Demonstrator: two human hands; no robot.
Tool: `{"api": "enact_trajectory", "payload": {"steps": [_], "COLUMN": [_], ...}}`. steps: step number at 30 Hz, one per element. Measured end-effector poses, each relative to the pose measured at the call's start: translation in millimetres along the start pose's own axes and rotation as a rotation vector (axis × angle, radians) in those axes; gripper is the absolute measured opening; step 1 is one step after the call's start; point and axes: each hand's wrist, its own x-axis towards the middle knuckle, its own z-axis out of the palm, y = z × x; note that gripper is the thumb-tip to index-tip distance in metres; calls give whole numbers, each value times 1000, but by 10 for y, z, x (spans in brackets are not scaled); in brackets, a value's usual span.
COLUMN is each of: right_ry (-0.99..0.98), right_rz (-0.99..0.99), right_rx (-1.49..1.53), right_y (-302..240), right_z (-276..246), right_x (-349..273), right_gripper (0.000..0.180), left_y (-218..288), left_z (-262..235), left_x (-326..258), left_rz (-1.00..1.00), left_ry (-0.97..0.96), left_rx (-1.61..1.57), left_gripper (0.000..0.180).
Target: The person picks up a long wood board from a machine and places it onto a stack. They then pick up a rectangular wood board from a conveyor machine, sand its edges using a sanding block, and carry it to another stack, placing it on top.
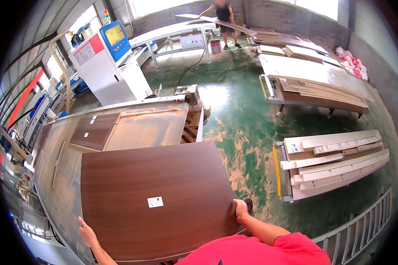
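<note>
Because the large dark brown wood-grain rectangular panel (159,198) is far wider than one arm could balance, the person takes it from both sides at its near end: the left hand (87,234) lies against the near left edge with the fingers wrapped at the rim, and the right hand (241,209) closes its grip over the near right corner, fingers curled on top and pinching the board's edge. The panel lies flat on the long dusty grey table (146,128), its near part overhanging toward the person's red shirt, and a small white label (155,202) sits face up near its middle. Farther along the same table lie two smaller dark brown panels (95,130), kept flat and end to end with the big one. To the right, on the green painted floor (243,119), low carts carry stacked pale cream boards (336,161), sorted in layers. A white and blue control cabinet (106,62) stands beyond the table, and another person (223,17) handles a board at the far end.
</note>
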Motion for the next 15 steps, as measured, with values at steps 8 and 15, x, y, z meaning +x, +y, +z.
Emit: {"api": "enact_trajectory", "payload": {"steps": [8, 15], "right_ry": [-30, -49], "right_rz": [-15, -107], "right_rx": [54, 248], "right_y": [-734, -1496], "right_z": [-272, -405], "right_x": [1551, 2826], "right_gripper": [27, 22], "left_y": [1614, 3037], "left_z": [-137, -115], "left_x": [-781, -1126], "left_rz": [38, 144], "left_ry": [132, 130], "left_rx": [21, -425], "left_gripper": [80, 71]}}
